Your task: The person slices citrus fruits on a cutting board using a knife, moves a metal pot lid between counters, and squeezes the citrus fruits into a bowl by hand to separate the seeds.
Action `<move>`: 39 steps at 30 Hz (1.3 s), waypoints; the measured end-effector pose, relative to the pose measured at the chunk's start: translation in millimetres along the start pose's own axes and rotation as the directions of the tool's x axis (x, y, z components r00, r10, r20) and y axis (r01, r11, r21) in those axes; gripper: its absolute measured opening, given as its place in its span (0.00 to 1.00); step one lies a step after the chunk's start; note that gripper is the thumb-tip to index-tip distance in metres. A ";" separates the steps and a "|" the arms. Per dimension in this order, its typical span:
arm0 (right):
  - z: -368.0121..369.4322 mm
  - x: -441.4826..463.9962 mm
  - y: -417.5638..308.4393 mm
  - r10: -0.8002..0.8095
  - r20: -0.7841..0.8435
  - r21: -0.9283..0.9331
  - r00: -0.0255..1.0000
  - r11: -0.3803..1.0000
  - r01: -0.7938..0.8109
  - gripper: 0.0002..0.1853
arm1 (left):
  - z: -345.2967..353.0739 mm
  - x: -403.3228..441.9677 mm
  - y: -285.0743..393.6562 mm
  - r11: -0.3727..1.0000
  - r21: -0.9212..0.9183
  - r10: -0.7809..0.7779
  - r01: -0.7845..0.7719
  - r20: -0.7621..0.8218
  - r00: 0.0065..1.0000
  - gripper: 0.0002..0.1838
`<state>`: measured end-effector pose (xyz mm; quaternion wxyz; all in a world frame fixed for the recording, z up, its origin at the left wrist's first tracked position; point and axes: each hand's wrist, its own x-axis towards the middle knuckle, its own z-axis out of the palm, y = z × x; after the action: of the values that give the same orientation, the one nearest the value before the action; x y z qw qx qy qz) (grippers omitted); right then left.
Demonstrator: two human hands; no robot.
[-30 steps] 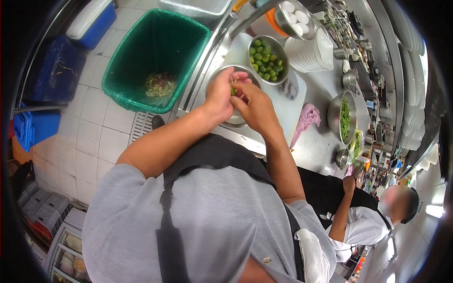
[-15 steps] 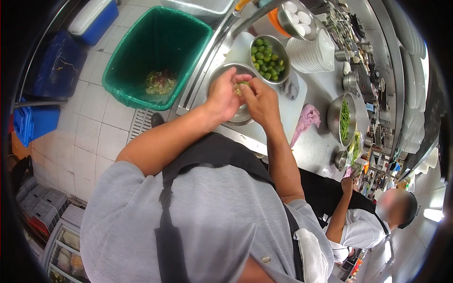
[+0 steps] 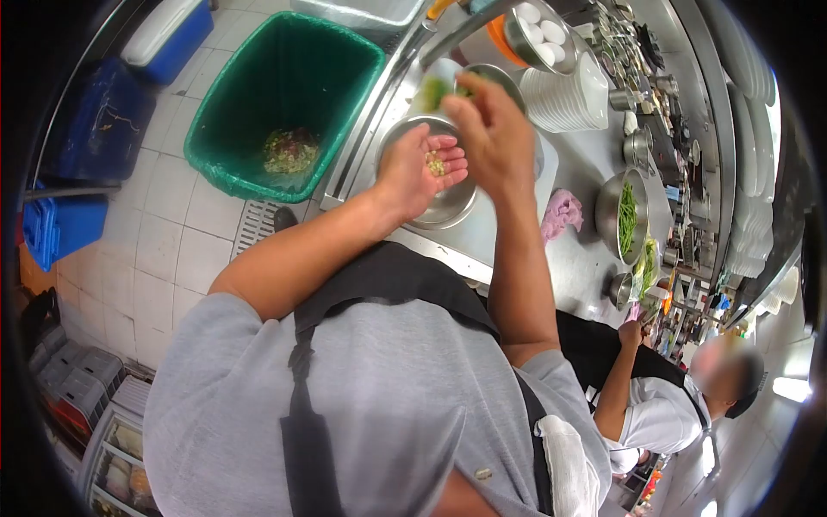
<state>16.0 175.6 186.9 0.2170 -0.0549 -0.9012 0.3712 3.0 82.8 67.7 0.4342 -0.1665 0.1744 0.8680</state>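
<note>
My left hand (image 3: 419,172) is palm up over a steel bowl (image 3: 448,211), fingers stretched out and slightly spread. Small pale seeds (image 3: 436,164) lie on its fingers. To the upper right, my right hand (image 3: 491,129) is smeared by motion in front of a second steel bowl (image 3: 514,83). By its fingertips is a blurred green shape (image 3: 433,91), probably a lime piece. Whether the fingers touch it, I cannot tell. The right hand hides most of the second bowl and its small green limes.
A green-lined bin (image 3: 284,77) with scraps stands left of the counter. Eggs (image 3: 543,39) in a bowl, stacked white plates (image 3: 567,95), a pink cloth (image 3: 562,214) and a bowl of green beans (image 3: 626,220) are to the right. A co-worker (image 3: 659,396) stands at lower right.
My right hand has left the left palm and moved up and right, with the green shape now apart from the left hand. The left hand has opened out, showing the seeds.
</note>
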 end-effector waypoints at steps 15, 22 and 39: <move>-41.9 16.3 146.2 0.331 0.243 -0.670 0.912 0.737 -0.089 0.20 | -2.8 -3.4 -0.8 0.997 0.077 0.011 -0.009 -0.016 1.000 0.24; -39.1 8.3 158.8 0.290 0.079 -0.269 0.954 0.927 -0.260 0.15 | -3.5 -4.7 0.2 0.996 0.085 0.019 -0.017 -0.017 1.000 0.24; -29.5 -58.5 35.5 0.344 0.298 0.481 0.890 0.751 -0.452 0.21 | -5.0 -3.4 0.5 0.999 0.020 0.034 -0.034 -0.003 0.999 0.24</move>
<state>79.2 204.9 160.4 0.0520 -0.1474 -0.7438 0.6499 5.2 78.0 64.9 0.4206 -0.1606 0.1868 0.8731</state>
